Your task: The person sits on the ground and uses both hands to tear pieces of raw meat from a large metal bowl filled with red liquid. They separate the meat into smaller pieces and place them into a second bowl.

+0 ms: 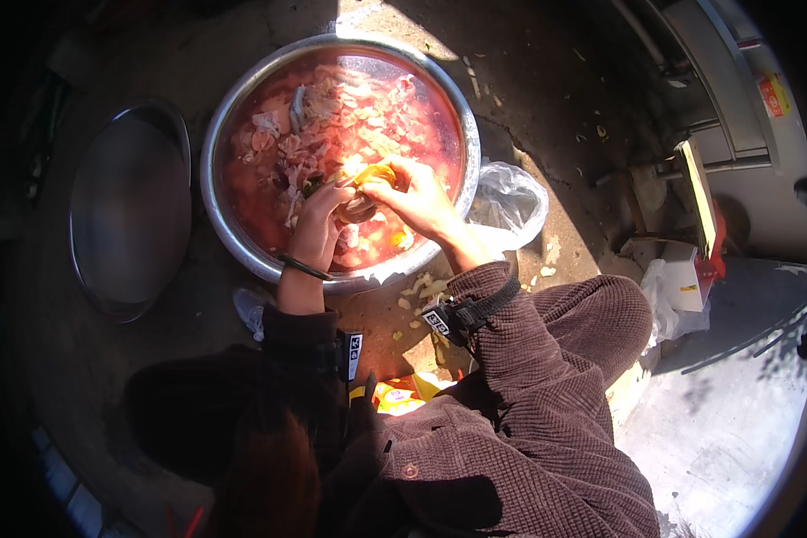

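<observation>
Both arms reach forward and slant inward, bringing the hands close together. The left hand (319,217) curls its fingers inward in a grip, its forearm (301,292) nearly upright in view. The right hand (423,204) angles in from the other side, thumb and bent forefinger pinching (its back catches strong light). Both wrists are bare of sleeve.

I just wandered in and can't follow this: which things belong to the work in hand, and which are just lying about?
In the work:
left hand and right hand, together holding a partly yellow piece
metal basin
reddish liquid and pale pieces inside it

Seemingly lying about:
metal-rimmed tub, left
clear plastic bag beside the basin
white box, right
</observation>
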A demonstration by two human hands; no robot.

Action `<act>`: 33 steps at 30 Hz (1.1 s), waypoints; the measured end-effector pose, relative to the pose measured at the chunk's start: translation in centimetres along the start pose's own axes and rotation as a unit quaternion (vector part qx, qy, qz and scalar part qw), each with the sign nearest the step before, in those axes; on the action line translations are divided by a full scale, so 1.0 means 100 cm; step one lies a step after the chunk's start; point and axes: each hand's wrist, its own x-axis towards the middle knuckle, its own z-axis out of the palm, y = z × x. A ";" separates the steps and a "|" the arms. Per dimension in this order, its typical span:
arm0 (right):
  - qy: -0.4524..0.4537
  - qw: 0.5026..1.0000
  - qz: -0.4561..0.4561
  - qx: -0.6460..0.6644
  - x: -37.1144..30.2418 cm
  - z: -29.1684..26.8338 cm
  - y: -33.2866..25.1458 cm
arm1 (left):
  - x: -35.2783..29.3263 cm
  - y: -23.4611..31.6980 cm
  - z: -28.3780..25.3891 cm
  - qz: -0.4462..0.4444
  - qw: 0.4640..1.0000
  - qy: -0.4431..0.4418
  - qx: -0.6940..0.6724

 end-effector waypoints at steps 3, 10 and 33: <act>0.013 0.998 -0.014 -0.055 0.000 0.001 -0.002 | -0.002 -0.003 0.005 0.050 0.998 0.003 0.039; -0.019 0.999 0.029 -0.024 -0.002 0.001 -0.009 | -0.004 0.001 0.005 0.060 0.996 0.006 0.066; -0.026 0.997 0.036 0.063 -0.004 -0.009 -0.022 | -0.007 0.000 0.011 0.077 0.995 -0.053 -0.024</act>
